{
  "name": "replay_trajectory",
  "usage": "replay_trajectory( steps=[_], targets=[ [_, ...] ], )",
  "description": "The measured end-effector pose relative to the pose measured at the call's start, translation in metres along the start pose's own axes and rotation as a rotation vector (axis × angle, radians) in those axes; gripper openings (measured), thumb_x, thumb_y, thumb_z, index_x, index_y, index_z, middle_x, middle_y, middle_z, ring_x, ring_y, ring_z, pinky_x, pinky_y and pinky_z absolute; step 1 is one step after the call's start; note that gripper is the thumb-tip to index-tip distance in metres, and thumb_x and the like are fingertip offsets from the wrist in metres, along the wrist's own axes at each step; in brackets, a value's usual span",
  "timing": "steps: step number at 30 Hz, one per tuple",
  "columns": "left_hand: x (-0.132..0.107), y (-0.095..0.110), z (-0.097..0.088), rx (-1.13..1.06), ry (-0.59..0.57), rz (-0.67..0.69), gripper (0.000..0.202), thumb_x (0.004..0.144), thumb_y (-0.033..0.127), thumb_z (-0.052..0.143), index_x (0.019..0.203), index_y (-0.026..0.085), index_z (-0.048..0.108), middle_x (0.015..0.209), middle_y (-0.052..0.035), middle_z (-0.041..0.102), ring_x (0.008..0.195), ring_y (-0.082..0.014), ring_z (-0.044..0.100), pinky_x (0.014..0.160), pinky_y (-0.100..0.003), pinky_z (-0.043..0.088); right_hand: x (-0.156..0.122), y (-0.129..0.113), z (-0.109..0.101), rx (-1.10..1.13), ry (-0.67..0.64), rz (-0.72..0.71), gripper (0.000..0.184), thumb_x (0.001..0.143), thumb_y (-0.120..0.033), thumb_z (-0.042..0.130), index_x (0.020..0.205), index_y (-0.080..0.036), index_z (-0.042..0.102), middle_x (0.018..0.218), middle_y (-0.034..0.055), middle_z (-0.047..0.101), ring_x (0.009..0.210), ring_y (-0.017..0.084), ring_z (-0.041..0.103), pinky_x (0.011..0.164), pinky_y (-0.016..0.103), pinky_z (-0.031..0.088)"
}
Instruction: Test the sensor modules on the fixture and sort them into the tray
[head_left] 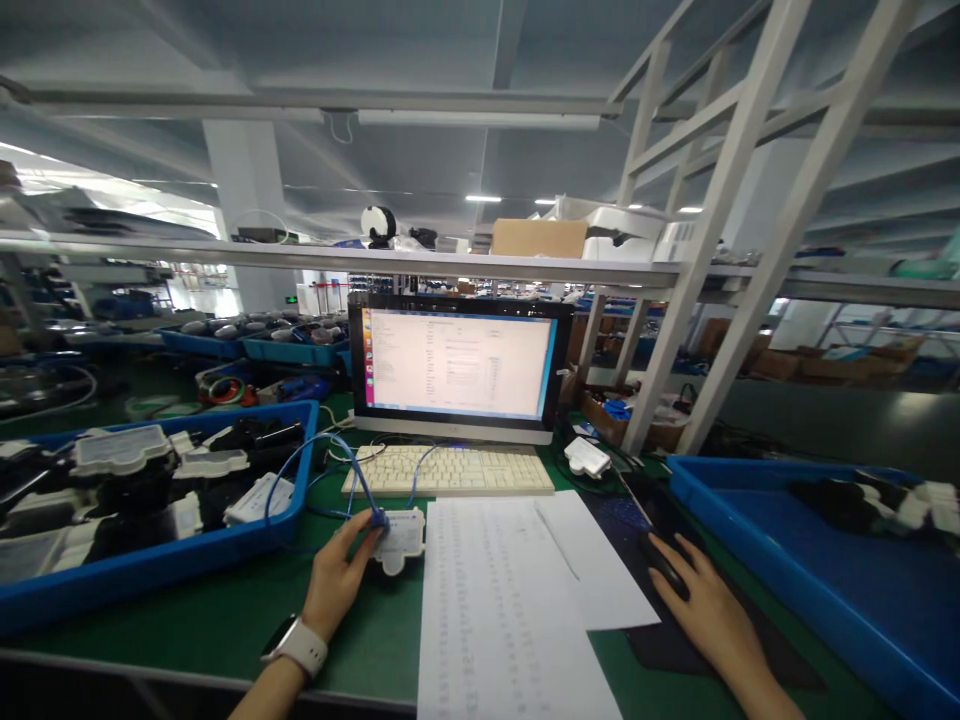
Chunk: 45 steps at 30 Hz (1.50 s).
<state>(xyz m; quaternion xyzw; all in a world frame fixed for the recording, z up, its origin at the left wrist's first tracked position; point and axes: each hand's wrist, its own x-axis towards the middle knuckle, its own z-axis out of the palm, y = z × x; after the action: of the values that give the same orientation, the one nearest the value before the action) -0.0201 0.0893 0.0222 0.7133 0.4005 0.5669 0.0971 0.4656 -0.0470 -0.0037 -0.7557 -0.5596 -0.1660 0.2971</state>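
Observation:
My left hand (335, 572), with a white-banded watch at the wrist, pinches the plug end of a blue cable (363, 478). That plug sits against a white plastic module (402, 538) lying on the green bench; whether it is fully seated cannot be seen. Over on the right, my right hand (709, 610) is curved round a black computer mouse (669, 572) on a dark mouse pad (652, 650). Printed sheets of paper (495, 610) lie between the hands, with a thin pen-like stick on top. Behind them stand a cream keyboard (457, 470) and a lit monitor (459, 368).
On the left, a blue tray (225, 545) holds several white modules and black parts. Another blue tray (757, 540) at right has a few parts at its far end. A white module (587, 457) lies beside the keyboard. Grey frame posts (697, 260) and a loaded shelf (450, 262) rise behind.

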Motion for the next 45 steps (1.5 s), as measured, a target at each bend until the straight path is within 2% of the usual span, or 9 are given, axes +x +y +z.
replay_trajectory(
  steps=[7,14,32,38,45],
  targets=[
    [0.0001,0.0014,0.0000,-0.006,-0.003,0.003,0.034,0.083,0.046,0.052,0.101,0.020,0.064,0.097,-0.0056,0.070,0.087,-0.0215,0.067,0.080,-0.034,0.055,0.0012,0.0021,0.0019,-0.047,-0.048,-0.005,0.052,0.084,-0.050,0.031,0.118,-0.022,0.059,0.125,0.0132,0.050,0.107,0.030,0.054,0.085,0.044,0.048],
    [0.0001,0.0042,-0.0005,-0.006,-0.007,0.019,0.030,0.085,0.041,0.051,0.104,0.021,0.063,0.097,-0.0054,0.070,0.086,-0.0208,0.067,0.080,-0.033,0.055,0.0011,0.0085,0.0047,-0.054,-0.107,0.004,0.060,0.085,-0.055,0.025,0.122,-0.020,0.056,0.126,0.0145,0.048,0.107,0.032,0.054,0.085,0.046,0.047],
    [0.0002,0.0071,-0.0004,-0.033,-0.029,-0.010,0.029,0.085,0.039,0.051,0.105,0.021,0.063,0.098,-0.0057,0.069,0.090,-0.0210,0.066,0.082,-0.034,0.054,0.0017,0.0081,0.0071,-0.037,-0.074,0.000,0.057,0.084,-0.055,0.027,0.121,-0.023,0.057,0.124,0.0131,0.050,0.106,0.031,0.054,0.084,0.046,0.047],
    [-0.0003,0.0054,0.0001,-0.035,-0.015,0.003,0.030,0.085,0.040,0.052,0.105,0.020,0.063,0.098,-0.0063,0.069,0.090,-0.0211,0.066,0.082,-0.034,0.054,0.0037,0.0040,0.0036,-0.053,-0.081,-0.005,0.061,0.083,-0.055,0.024,0.119,-0.019,0.059,0.123,0.0157,0.050,0.102,0.032,0.056,0.087,0.046,0.046],
    [-0.0007,0.0057,-0.0002,-0.049,-0.029,0.004,0.029,0.085,0.038,0.052,0.105,0.021,0.063,0.100,-0.0060,0.069,0.091,-0.0208,0.066,0.083,-0.034,0.054,0.0018,0.0062,0.0042,-0.056,-0.072,-0.001,0.057,0.084,-0.054,0.026,0.120,-0.022,0.057,0.123,0.0138,0.050,0.103,0.031,0.056,0.085,0.046,0.047]
  ],
)
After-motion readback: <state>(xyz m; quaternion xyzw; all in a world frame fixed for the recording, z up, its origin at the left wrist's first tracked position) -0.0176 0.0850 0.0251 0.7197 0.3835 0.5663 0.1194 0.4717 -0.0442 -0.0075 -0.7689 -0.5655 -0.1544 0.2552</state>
